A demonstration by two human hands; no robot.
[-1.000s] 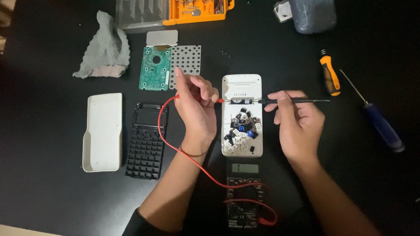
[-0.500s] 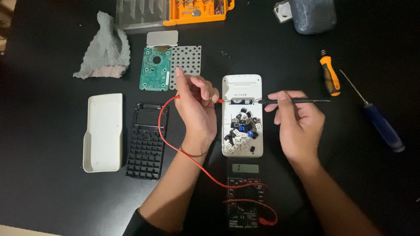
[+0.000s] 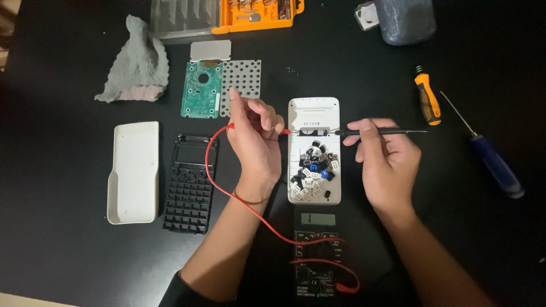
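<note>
My left hand [image 3: 254, 132] pinches a red test probe [image 3: 285, 131] whose tip touches the left end of a small battery in the white calculator back shell [image 3: 314, 111]. Opposite it, a black test probe [image 3: 387, 132] sits in my right hand [image 3: 387, 159], its tip on the battery's right end. Several loose keys lie heaped in the shell's lower half. The red lead [image 3: 227, 192] runs under my left wrist down to a black multimeter [image 3: 317, 256] with a grey display near the bottom edge.
A white cover [image 3: 133, 171] and black keypad frame [image 3: 190, 183] lie left. Behind them are a green circuit board [image 3: 201, 90], dotted membrane [image 3: 242, 77], grey cloth [image 3: 136, 63] and orange bit case [image 3: 259, 12]. Right: an orange screwdriver [image 3: 427, 96], a blue screwdriver [image 3: 493, 162], a grey container [image 3: 405, 20].
</note>
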